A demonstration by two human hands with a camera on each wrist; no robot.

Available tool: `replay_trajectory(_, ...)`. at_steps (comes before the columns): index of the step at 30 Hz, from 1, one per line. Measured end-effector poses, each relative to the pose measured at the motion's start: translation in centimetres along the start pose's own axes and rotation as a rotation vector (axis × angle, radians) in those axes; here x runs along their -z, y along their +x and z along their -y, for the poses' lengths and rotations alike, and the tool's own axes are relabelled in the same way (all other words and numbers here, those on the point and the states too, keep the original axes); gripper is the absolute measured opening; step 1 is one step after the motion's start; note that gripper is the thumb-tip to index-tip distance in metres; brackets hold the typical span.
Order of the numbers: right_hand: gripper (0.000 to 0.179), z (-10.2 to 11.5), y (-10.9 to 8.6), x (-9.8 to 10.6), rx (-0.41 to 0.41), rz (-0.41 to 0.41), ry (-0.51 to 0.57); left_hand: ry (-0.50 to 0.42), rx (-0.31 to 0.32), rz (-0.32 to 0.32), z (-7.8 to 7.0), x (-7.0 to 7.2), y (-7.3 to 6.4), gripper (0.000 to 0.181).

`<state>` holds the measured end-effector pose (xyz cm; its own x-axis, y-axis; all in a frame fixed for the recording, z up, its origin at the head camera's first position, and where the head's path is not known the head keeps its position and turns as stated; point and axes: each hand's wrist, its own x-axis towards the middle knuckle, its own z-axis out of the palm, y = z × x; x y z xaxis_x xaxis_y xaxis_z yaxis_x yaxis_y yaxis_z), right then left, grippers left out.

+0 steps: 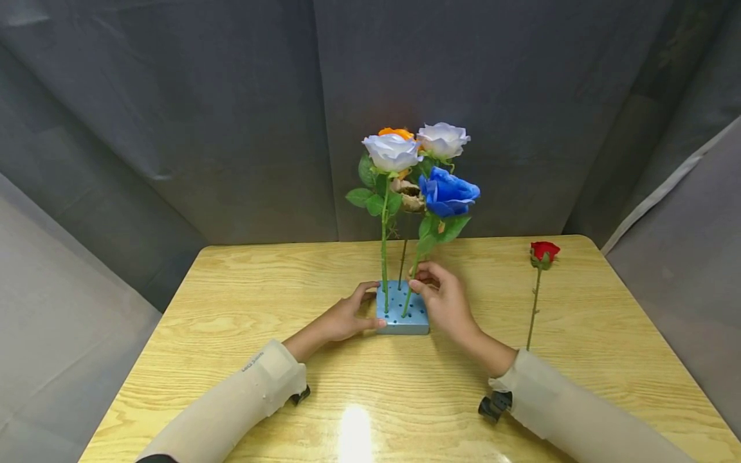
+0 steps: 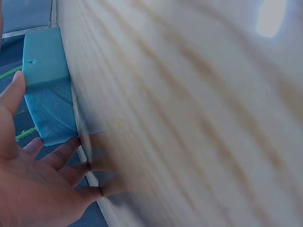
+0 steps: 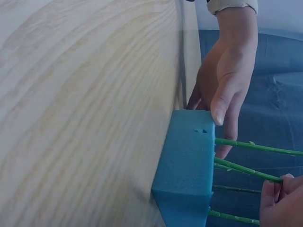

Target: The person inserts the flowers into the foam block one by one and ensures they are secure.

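A light blue foam block (image 1: 403, 328) with holes in its top sits on the table, several artificial flowers standing in it. My left hand (image 1: 346, 319) holds the block's left side, thumb at the front corner and fingers toward the back. Between thumb and fingers, my right hand (image 1: 446, 303) pinches the green stem of a blue rose (image 1: 449, 193); the stem's lower end meets the block's top near the front right. Beside it rise a white rose (image 1: 392, 153), a second white rose (image 1: 443, 140), an orange flower (image 1: 396, 134) partly hidden behind, and a beige flower (image 1: 411, 200).
A red rose (image 1: 544, 252) on a long stem lies on the right of the wooden table (image 1: 231, 289), its lower end hidden by my right sleeve. Grey curtains (image 1: 260, 128) hang behind the table and at both sides.
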<state>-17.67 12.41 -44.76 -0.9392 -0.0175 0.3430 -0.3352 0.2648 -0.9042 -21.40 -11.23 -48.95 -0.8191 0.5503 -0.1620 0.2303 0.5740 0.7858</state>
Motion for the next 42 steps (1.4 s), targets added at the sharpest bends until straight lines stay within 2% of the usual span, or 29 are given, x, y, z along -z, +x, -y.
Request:
replay_trajectory(6, 0.015, -0.3, -0.2, -0.1, -0.004, 0.003, 0.01, -0.011, -0.016, -0.002, -0.1, 0.0, -0.1, 0.089)
replay_trajectory(13, 0.021, -0.9, -0.5, -0.3, -0.01, 0.022, -0.067, -0.01, 0.0, 0.007, -0.2, 0.1, -0.2, 0.089)
replay_trajectory(21, 0.02, -1.1, -0.5, -0.4, -0.008, 0.018, -0.062, -0.008, -0.007, 0.0, 0.0, 0.0, -0.1, 0.089)
replay_trajectory(25, 0.021, -1.1, -0.6, -0.5, -0.007, 0.041, -0.027, -0.006, -0.008, 0.006, 0.0, 0.1, -0.1, 0.089)
replay_trajectory(28, 0.022, -1.3, -0.7, -0.6, 0.011, 0.043, -0.034, 0.001, -0.006, 0.009, 0.0, 0.1, -0.1, 0.089)
replay_trajectory(34, 0.019, -2.1, -1.5, -1.0, 0.075, 0.074, -0.131, 0.017, -0.021, -0.005, -0.1, 0.0, -0.1, 0.087)
replay_trajectory(42, 0.016, -2.3, -1.6, -0.9, 0.071, 0.09, -0.121, -0.003, -0.024, -0.01, -0.2, 0.0, -0.1, 0.088)
